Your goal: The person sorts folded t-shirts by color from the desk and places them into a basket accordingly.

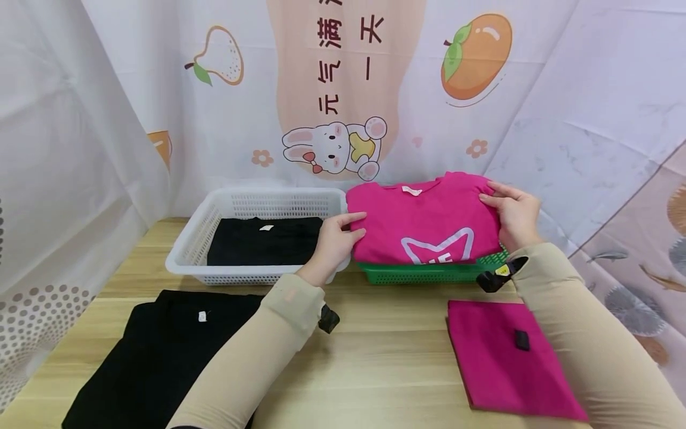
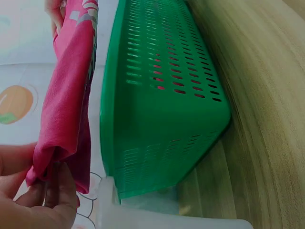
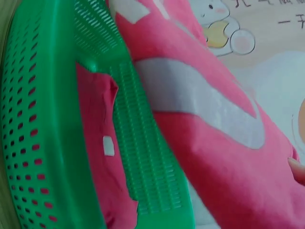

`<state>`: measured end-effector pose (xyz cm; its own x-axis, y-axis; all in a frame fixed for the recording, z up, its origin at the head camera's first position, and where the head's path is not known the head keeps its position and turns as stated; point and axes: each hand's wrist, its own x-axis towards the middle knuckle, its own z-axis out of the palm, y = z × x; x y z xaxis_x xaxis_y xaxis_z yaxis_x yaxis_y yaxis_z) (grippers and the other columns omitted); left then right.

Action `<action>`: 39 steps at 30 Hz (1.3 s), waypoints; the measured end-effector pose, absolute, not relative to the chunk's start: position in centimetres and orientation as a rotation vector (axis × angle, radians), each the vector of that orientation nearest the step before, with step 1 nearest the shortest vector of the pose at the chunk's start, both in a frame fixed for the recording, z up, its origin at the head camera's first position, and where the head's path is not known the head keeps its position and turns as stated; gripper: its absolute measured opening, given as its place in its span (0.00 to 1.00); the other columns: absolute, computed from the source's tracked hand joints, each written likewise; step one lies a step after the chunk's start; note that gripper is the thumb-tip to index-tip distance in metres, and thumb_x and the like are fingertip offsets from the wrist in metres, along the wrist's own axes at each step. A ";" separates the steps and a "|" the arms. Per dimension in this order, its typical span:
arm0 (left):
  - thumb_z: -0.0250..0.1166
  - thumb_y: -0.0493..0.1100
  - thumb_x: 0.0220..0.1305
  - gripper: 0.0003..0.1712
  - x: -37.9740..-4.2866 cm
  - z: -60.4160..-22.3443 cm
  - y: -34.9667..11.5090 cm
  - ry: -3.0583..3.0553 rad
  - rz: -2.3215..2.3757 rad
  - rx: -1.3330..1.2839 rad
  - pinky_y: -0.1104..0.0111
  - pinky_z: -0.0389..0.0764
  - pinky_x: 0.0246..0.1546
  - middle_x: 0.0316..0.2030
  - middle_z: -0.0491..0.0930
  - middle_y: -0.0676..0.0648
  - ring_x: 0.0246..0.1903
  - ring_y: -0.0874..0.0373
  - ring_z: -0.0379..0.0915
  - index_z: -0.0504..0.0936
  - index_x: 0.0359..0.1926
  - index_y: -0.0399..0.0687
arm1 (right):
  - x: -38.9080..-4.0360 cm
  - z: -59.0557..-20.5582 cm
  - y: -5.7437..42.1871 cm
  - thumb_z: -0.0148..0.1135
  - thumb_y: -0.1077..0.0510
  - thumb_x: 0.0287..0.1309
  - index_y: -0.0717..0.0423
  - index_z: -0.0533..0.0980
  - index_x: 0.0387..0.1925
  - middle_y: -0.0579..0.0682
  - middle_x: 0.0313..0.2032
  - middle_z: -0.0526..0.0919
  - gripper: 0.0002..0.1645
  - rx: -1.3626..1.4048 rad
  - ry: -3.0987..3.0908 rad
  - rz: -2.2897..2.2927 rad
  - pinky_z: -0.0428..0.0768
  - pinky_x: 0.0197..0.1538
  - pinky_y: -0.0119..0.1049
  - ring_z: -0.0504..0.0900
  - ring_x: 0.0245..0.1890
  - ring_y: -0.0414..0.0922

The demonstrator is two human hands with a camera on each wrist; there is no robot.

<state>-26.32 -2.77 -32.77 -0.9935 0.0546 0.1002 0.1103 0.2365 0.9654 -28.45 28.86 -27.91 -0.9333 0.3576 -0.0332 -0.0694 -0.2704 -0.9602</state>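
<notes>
A folded pink T-shirt (image 1: 429,214) with a white star outline and a collar label is held up over the green basket (image 1: 423,274). My left hand (image 1: 332,244) pinches its left edge; in the left wrist view the thumb and fingers (image 2: 62,191) close on the folded layers. My right hand (image 1: 514,214) grips the opposite edge, thumb and fingers on the cloth. The right wrist view shows another pink garment (image 3: 97,129) with a white tag lying inside the basket, below the held shirt.
Left of the green basket stands a white basket (image 1: 257,271) with a folded black shirt (image 1: 262,244) in it. Another black shirt (image 1: 166,345) lies at the table's left, partly under my left forearm. A folded pink garment (image 1: 504,369) lies at right. A printed curtain (image 1: 225,137) hangs behind.
</notes>
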 end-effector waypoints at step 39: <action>0.56 0.36 0.66 0.31 -26.6 -34.8 -1.1 -2.629 -1.472 -0.238 0.53 0.70 0.64 0.65 0.73 0.42 0.62 0.45 0.68 0.67 0.70 0.38 | -29.8 -32.5 29.1 0.56 0.83 0.53 0.58 0.82 0.30 0.51 0.27 0.81 0.19 -0.419 -1.344 2.231 0.85 0.30 0.28 0.84 0.19 0.41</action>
